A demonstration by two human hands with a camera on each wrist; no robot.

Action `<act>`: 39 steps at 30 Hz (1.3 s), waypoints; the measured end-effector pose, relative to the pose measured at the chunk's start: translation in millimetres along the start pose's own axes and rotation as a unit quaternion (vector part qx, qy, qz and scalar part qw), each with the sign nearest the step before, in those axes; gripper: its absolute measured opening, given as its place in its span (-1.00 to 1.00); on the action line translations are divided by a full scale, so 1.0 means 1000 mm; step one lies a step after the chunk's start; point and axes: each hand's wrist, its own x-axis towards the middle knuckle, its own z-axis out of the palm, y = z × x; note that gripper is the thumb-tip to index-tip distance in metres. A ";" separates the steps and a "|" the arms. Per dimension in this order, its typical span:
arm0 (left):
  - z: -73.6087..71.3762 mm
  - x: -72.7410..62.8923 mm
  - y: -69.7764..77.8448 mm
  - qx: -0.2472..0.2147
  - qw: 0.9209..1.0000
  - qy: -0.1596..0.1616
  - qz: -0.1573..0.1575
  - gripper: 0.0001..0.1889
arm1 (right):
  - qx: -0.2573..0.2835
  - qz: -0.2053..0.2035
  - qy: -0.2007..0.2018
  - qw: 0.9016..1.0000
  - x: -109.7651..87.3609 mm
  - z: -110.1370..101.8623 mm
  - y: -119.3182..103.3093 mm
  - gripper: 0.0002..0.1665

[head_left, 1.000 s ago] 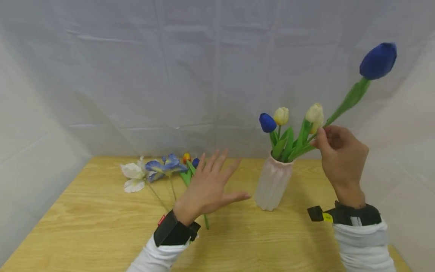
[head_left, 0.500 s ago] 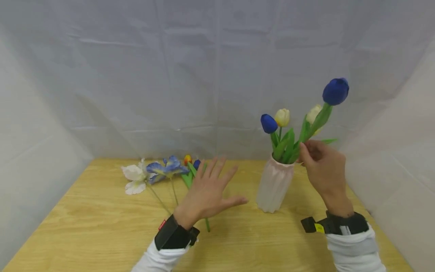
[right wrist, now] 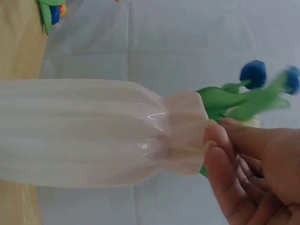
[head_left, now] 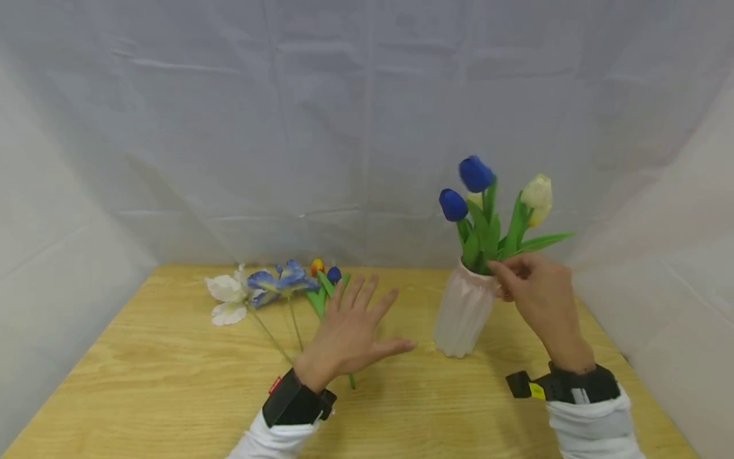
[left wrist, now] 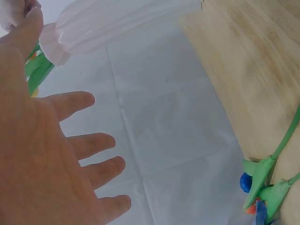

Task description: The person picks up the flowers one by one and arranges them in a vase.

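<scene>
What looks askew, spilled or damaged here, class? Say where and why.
Nothing looks spilled or damaged. One mild oddity: in the head view, a green leaf juts out sideways from the tulips in the pale pink vase, just above the right hand, whereas the other leaves there point mostly upward.

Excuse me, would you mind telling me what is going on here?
A person is handling tulips at a pale pink vase. The right hand has its fingers at the rim beside the stems; whether it grips a stem is unclear. Two blue tulips and some pale tulips stand in the vase. The left hand is spread, holding nothing. Other flowers lie farther left on the wooden table.
</scene>
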 end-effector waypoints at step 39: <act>0.038 -0.062 -0.046 -0.053 0.989 -0.080 -0.115 -0.04 | 0.000 -0.059 -0.352 0.934 -0.082 0.137 0.002 -0.29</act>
